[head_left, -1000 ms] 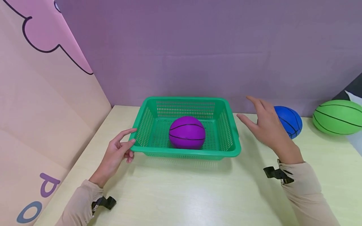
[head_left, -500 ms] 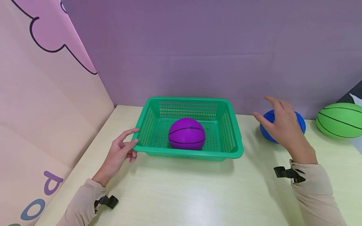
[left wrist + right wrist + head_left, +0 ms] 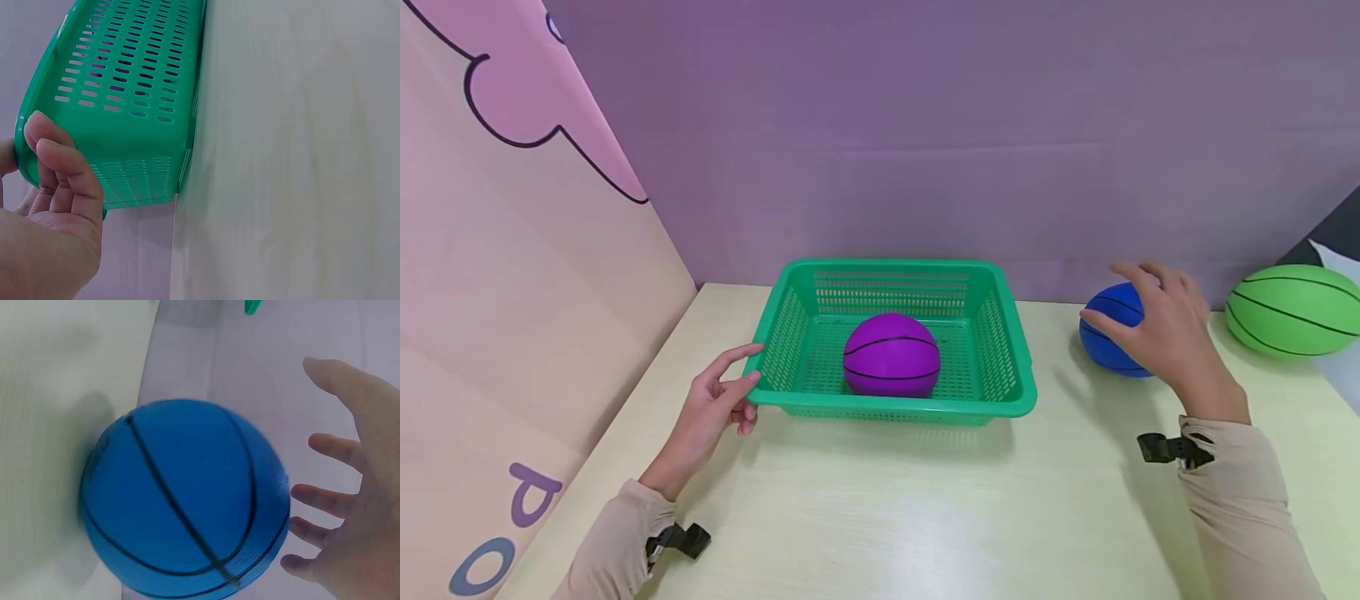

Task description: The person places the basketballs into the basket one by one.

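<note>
Nearest are two beige sleeves, left (image 3: pixel 617 546) and right (image 3: pixel 1240 504), each with a black wrist device at the cuff. A broad stretch of pale desk (image 3: pixel 895 508) lies between them, running up to the near side of the basket.

The left hand (image 3: pixel 706 412) pinches the rim at the near-left corner of a green basket (image 3: pixel 887 406), index finger above, thumb on the near side; other fingers are bent below the rim. The basket is upright on the desk. A strip of desk separates its left side from the printed side panel (image 3: pixel 512 275).

Inside, a purple ball (image 3: pixel 891 357) sits near the front wall, with more basket floor exposed behind it and to both sides.

Right of the basket, a wide gap of desk precedes a blue ball (image 3: pixel 1108 333). The right hand (image 3: pixel 1172 337) is ungrasped, fingers and thumb spread beside this ball; whether a fingertip touches cannot be told. Beyond its far side, a narrow gap leads to a green ball (image 3: pixel 1292 312), at the border of the head view.

Furthest, the purple backdrop (image 3: pixel 865 167) stands along the desk's rear edge.
</note>
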